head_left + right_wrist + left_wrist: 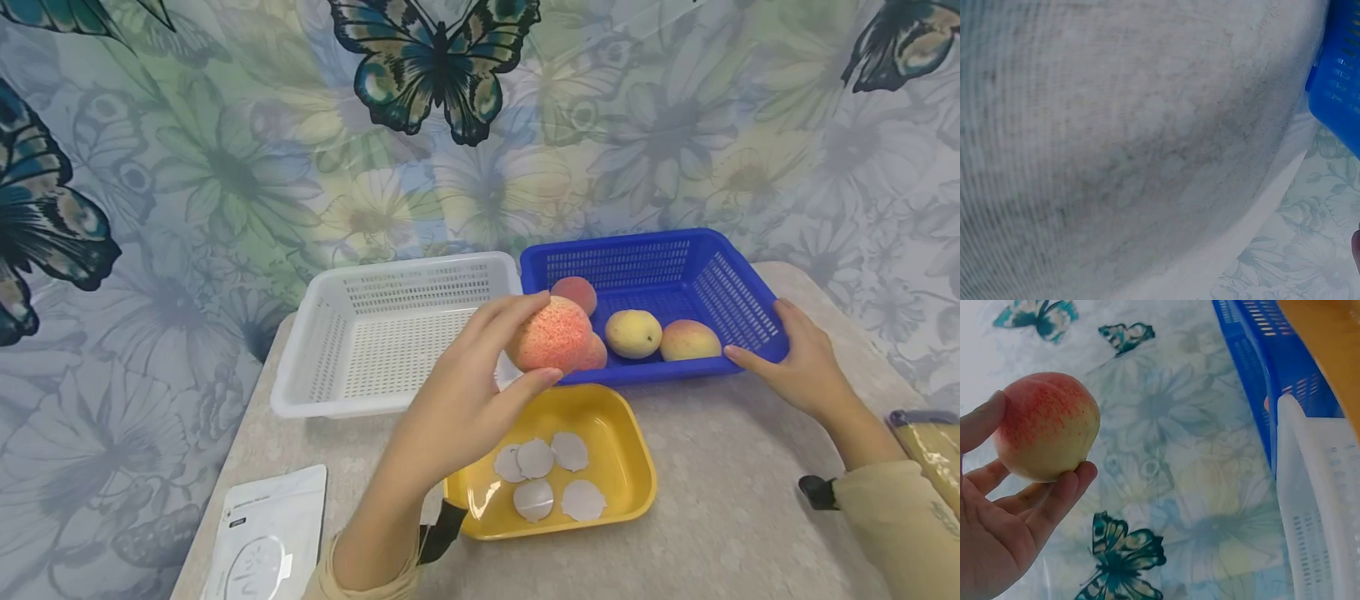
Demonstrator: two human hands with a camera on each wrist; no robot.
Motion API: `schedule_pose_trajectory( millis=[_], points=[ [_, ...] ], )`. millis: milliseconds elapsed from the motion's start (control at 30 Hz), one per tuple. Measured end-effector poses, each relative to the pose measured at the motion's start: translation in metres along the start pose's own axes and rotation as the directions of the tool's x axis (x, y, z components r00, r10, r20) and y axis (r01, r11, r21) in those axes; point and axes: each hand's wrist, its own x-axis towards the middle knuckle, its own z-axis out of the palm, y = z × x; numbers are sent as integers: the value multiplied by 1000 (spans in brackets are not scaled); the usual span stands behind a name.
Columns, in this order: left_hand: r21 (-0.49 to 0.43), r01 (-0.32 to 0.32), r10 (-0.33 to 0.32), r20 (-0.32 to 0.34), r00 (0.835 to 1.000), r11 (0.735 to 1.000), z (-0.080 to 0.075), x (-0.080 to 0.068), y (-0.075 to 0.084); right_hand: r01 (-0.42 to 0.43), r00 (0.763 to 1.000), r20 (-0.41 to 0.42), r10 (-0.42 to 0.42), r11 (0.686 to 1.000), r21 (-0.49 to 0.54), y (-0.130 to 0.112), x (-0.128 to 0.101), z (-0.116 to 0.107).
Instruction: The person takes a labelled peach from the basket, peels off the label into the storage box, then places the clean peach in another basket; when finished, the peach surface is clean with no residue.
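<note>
My left hand [461, 392] holds a red-and-yellow peach [553, 335] between thumb and fingers, raised over the near left corner of the blue basket [652, 372]. In the left wrist view the peach [1047, 425] shows red on top and pale yellow below, with the fingertips under it. Inside the blue basket lie a reddish peach [576, 292], a yellow fruit [633, 334], a yellow-red peach [692, 341] and another reddish fruit [595, 353], partly hidden behind the held one. My right hand [806, 362] grips the basket's near right corner, thumb at the front rim and fingers at the side.
Left of the blue basket stands a white basket [341, 407]. A yellow tray [633, 467] in front holds several thin whitish discs [570, 451]. A white packet [266, 533] lies at the near left, a clear bag [933, 450] at the right edge. Butterfly-patterned cloth [247, 167] hangs behind the table.
</note>
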Motion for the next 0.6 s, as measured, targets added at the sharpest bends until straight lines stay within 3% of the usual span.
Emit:
schedule_pose_trajectory(
  millis=[100,267,433,600],
  points=[
    [19,-12,11,42,999,1000,5,16,1,-7,1000,2,7,1000,-2,-1,0,0],
    [32,19,-22,111,994,999,24,46,-8,-8,1000,-3,8,1000,4,-2,0,0],
    [6,100,-99,180,979,995,56,74,-28,-8,1000,-16,8,1000,8,-2,0,0],
    [-68,195,-174,233,957,979,96,93,-46,-12,1000,-20,12,1000,22,-1,-1,1]
  ],
)
